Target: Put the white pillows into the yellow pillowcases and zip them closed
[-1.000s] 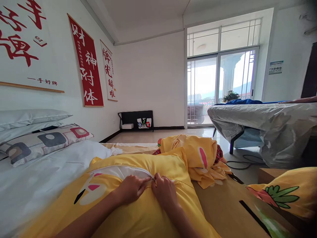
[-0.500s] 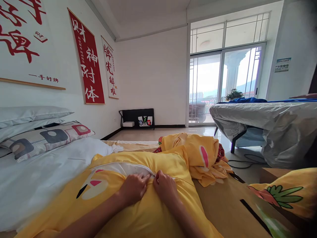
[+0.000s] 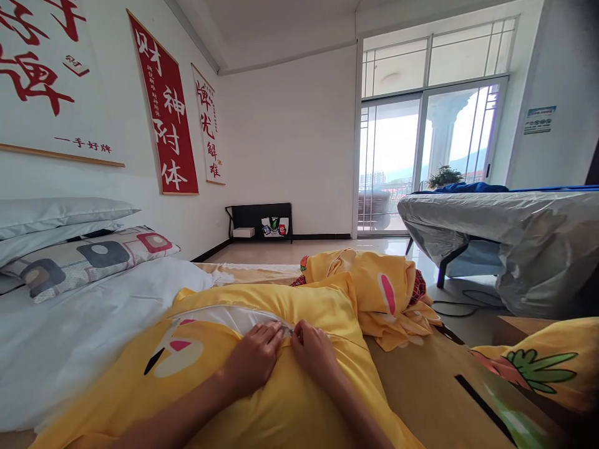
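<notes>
Leftward beyond the left hand (image 3: 255, 358), a long red hanging scroll (image 3: 165, 109) reads "财神附体", a narrow white scroll (image 3: 208, 125) "牌优解难", a wide white scroll (image 3: 47, 106) "一手好牌". Beyond the right hand (image 3: 312, 352), a small rectangular wall notice (image 3: 540, 120) is illegible.

Stacked pillows (image 3: 70, 214) and wall scrolls (image 3: 163, 106) suggest a home.

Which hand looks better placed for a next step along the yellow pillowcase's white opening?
Probably the left hand: its fingers reach the white opening, which stretches away on that side. The right hand sits at or just past its end.
</notes>
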The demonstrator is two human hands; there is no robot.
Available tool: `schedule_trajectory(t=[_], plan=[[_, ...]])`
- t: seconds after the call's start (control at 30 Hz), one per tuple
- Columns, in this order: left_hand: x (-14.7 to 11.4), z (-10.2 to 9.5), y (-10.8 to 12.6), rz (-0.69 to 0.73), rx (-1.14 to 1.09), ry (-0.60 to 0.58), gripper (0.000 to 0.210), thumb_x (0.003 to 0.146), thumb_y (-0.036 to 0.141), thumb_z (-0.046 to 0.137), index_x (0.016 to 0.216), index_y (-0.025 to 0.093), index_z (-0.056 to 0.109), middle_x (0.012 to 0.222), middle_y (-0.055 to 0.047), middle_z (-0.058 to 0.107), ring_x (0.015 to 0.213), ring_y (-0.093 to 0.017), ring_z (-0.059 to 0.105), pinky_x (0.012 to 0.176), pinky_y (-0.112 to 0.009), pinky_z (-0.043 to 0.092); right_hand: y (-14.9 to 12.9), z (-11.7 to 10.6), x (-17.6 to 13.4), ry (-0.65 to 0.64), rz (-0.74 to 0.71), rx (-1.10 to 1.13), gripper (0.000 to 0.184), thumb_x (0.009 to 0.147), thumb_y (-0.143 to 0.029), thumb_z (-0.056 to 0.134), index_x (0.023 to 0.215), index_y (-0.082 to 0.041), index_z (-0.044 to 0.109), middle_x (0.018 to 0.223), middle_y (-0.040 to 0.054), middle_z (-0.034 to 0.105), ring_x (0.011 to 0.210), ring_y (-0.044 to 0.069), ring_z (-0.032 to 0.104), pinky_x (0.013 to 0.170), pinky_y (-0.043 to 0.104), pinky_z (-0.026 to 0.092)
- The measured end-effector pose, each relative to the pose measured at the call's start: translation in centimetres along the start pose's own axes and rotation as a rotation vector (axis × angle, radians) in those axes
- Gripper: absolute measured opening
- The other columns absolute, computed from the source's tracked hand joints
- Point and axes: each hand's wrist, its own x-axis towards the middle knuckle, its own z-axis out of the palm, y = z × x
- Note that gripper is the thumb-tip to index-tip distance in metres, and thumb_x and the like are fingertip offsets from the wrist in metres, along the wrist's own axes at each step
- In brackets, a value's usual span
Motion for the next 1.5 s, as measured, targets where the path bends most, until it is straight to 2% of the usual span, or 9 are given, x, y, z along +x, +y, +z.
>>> schedule_trajectory(t=[0.17,0.33,0.5,0.63,0.7,0.83,0.97,1.1,1.5], plan=[[0.0,-0.4,0.0,0.000,-0.051,-0.011,0.044,0.089,0.013,0.041,0.131,0.012,0.051,0.128,-0.013,0.060,0.116,-0.026,0.055,0.096,-0.040,0.044,0.5,0.3,0.4,0.027,-0.022,0.106,0.013,0.085,-0.017,0.049,0.081,-0.017,0.061,0.074,0.0034,0.069,0.068,0.015,0.059,0.059,0.024,0.026],[0.6,-1.0,-0.5,-0.027,-0.165,-0.127,0.051,0.087,0.013,0.042,0.138,0.018,0.045,0.139,-0.008,0.053,0.120,-0.026,0.052,0.097,-0.043,0.041,0.8,0.3,0.7,0.038,-0.037,0.178,0.011,0.084,-0.016,0.050,0.077,-0.018,0.058,0.068,0.0010,0.065,0.062,0.013,0.054,0.058,0.022,0.027],[2.5,-2.2,-0.9,-0.231,-0.501,-0.139,0.037,0.081,0.014,0.044,0.113,0.020,0.062,0.117,-0.004,0.068,0.111,-0.022,0.057,0.097,-0.037,0.040,0.7,0.0,0.7,0.037,-0.025,0.242,0.010,0.083,-0.016,0.049,0.075,-0.018,0.055,0.065,0.0000,0.062,0.061,0.013,0.052,0.058,0.023,0.028],[4.2,-2.4,-0.8,-0.410,-0.766,-0.045,0.021,0.089,0.025,0.041,0.102,0.019,0.056,0.090,-0.002,0.073,0.082,-0.016,0.066,0.076,-0.027,0.046,0.8,-0.3,0.8,0.042,-0.012,0.309,0.012,0.083,-0.017,0.048,0.072,-0.019,0.053,0.064,-0.0003,0.061,0.062,0.014,0.052,0.058,0.023,0.028],[4.8,-2.3,-0.5,-0.402,-0.704,-0.063,0.017,0.086,0.028,0.048,0.099,0.020,0.054,0.083,-0.001,0.072,0.073,-0.017,0.065,0.069,-0.026,0.045,0.9,-0.4,0.8,0.044,-0.009,0.336,0.013,0.083,-0.018,0.048,0.071,-0.020,0.052,0.065,0.0002,0.062,0.064,0.015,0.053,0.059,0.023,0.030],[5.5,-2.4,0.1,-0.338,-0.390,-0.156,0.005,0.078,0.024,0.054,0.081,0.020,0.056,0.081,-0.003,0.070,0.076,-0.021,0.064,0.064,-0.027,0.041,1.1,-0.3,0.9,0.044,-0.024,0.374,0.012,0.082,-0.017,0.049,0.071,-0.020,0.053,0.068,0.0013,0.064,0.067,0.015,0.056,0.061,0.023,0.032],[5.8,-2.6,0.5,-0.298,-0.246,-0.227,0.007,0.081,0.025,0.052,0.078,0.020,0.056,0.081,-0.003,0.069,0.077,-0.021,0.065,0.064,-0.027,0.041,1.2,-0.1,0.9,0.062,-0.021,0.366,0.011,0.082,-0.016,0.049,0.072,-0.019,0.054,0.069,0.0014,0.066,0.067,0.016,0.057,0.061,0.023,0.033],[6.1,-2.4,0.8,-0.349,-0.186,-0.254,0.013,0.087,0.025,0.047,0.083,0.019,0.058,0.086,-0.006,0.069,0.079,-0.021,0.065,0.066,-0.028,0.044,1.1,0.1,0.9,0.087,-0.019,0.288,0.013,0.086,-0.019,0.049,0.075,-0.020,0.057,0.067,0.0010,0.066,0.064,0.015,0.057,0.060,0.023,0.031],[6.1,-1.8,1.5,-0.288,-0.149,-0.263,0.023,0.092,0.014,0.037,0.095,0.014,0.060,0.099,-0.012,0.065,0.093,-0.025,0.061,0.078,-0.035,0.047,1.1,0.0,0.6,0.089,-0.058,0.166,0.018,0.089,-0.021,0.046,0.082,-0.019,0.063,0.069,0.0021,0.067,0.063,0.015,0.058,0.058,0.023,0.029]])
